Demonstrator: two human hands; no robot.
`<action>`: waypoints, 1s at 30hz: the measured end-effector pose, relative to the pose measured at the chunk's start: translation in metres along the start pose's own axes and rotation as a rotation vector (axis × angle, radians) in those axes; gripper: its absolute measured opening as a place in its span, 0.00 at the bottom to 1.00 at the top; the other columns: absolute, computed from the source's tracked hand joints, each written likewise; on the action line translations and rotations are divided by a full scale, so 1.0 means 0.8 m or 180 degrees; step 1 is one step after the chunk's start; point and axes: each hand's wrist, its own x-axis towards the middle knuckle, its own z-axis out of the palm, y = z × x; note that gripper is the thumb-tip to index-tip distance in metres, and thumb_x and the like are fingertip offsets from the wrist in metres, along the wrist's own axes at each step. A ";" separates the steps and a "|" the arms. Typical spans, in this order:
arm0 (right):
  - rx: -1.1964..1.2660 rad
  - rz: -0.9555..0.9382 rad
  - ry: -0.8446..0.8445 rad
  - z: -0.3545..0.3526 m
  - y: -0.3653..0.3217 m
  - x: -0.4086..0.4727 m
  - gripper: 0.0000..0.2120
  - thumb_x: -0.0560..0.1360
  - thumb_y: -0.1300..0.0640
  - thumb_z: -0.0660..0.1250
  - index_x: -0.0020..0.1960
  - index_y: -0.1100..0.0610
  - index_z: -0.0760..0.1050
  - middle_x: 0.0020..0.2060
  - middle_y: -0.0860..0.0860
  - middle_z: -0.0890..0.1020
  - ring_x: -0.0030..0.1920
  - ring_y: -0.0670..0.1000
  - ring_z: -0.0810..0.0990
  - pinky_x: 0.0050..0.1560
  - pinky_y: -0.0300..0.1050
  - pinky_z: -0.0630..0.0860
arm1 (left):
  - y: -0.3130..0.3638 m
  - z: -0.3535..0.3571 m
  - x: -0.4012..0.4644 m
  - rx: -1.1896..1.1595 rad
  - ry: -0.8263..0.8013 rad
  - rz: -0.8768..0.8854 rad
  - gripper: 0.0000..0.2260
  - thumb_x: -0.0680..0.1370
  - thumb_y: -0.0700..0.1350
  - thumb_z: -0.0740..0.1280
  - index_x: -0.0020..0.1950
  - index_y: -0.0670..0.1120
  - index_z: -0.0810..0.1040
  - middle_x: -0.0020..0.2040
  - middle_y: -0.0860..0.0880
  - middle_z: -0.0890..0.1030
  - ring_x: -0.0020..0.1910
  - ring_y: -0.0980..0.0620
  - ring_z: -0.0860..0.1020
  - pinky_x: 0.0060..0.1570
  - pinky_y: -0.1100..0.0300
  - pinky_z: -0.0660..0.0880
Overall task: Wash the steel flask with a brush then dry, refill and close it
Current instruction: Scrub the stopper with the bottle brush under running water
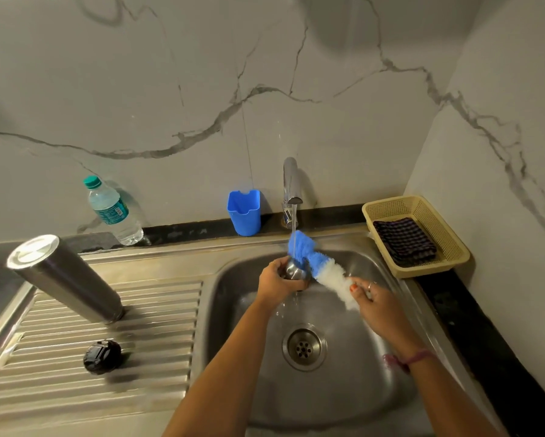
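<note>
You won't find much to read here: the plastic water bottle (112,209) has a teal label, print too blurry.

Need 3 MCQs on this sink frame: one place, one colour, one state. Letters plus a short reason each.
1. Where does the steel flask stand?
A. On the ribbed draining board, mouth down
B. In the basket
C. Under the tap

2. What colours are the brush bristles?
A. Green and yellow
B. Blue and white
C. All black

3. What state is the tap in?
A. Off
B. Running
C. Covered by a cloth

Answers:
1 A: the flask stands upturned on the draining board, left of the sink basin.
2 B: blue bristles at the tip, white ones toward the right hand.
3 B: a stream falls from the spout onto the brush and the small steel piece held in the left hand.
</note>
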 end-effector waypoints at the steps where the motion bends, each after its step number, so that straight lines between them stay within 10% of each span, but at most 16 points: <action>1: -0.0045 -0.0019 -0.0051 0.001 -0.004 -0.001 0.16 0.81 0.54 0.59 0.67 0.55 0.74 0.56 0.53 0.81 0.54 0.50 0.78 0.49 0.38 0.69 | 0.001 0.000 0.001 -0.0003 -0.0001 -0.0028 0.31 0.65 0.37 0.81 0.64 0.48 0.74 0.58 0.50 0.81 0.53 0.53 0.81 0.47 0.65 0.78; 6: -0.0178 0.0126 -0.0190 -0.019 -0.006 -0.011 0.15 0.81 0.51 0.59 0.65 0.52 0.75 0.39 0.41 0.76 0.37 0.38 0.72 0.35 0.30 0.65 | 0.008 -0.011 0.005 -0.0066 0.0038 -0.0047 0.33 0.63 0.36 0.81 0.65 0.47 0.74 0.58 0.51 0.80 0.53 0.53 0.81 0.45 0.64 0.78; 16: -0.0256 0.0155 -0.0393 -0.013 -0.017 -0.027 0.16 0.80 0.48 0.59 0.66 0.49 0.74 0.58 0.50 0.80 0.51 0.47 0.77 0.51 0.41 0.70 | 0.014 -0.022 0.007 -0.0433 -0.0250 -0.0116 0.34 0.70 0.29 0.75 0.67 0.49 0.62 0.65 0.46 0.76 0.61 0.48 0.79 0.60 0.50 0.78; 20: -0.0246 0.0250 -0.0225 -0.009 -0.021 -0.025 0.16 0.81 0.48 0.58 0.66 0.49 0.73 0.58 0.50 0.80 0.50 0.46 0.75 0.50 0.40 0.68 | 0.021 -0.023 0.003 -0.0809 -0.0357 -0.0314 0.39 0.70 0.28 0.75 0.67 0.51 0.54 0.62 0.44 0.76 0.58 0.48 0.80 0.47 0.60 0.82; 26: -0.0248 0.0223 -0.0077 0.007 -0.036 -0.021 0.17 0.82 0.50 0.56 0.68 0.52 0.71 0.59 0.52 0.79 0.50 0.45 0.73 0.45 0.37 0.67 | 0.014 -0.027 -0.001 -0.1183 0.0036 -0.0649 0.35 0.65 0.32 0.80 0.67 0.42 0.66 0.58 0.46 0.77 0.56 0.47 0.80 0.57 0.52 0.79; 30: -0.0158 0.0311 -0.0193 0.008 -0.020 -0.026 0.17 0.81 0.47 0.56 0.67 0.50 0.71 0.54 0.49 0.81 0.47 0.45 0.76 0.47 0.40 0.72 | 0.008 -0.033 -0.001 -0.1902 -0.0127 -0.0723 0.26 0.72 0.28 0.72 0.69 0.40 0.71 0.61 0.42 0.80 0.55 0.45 0.83 0.45 0.55 0.82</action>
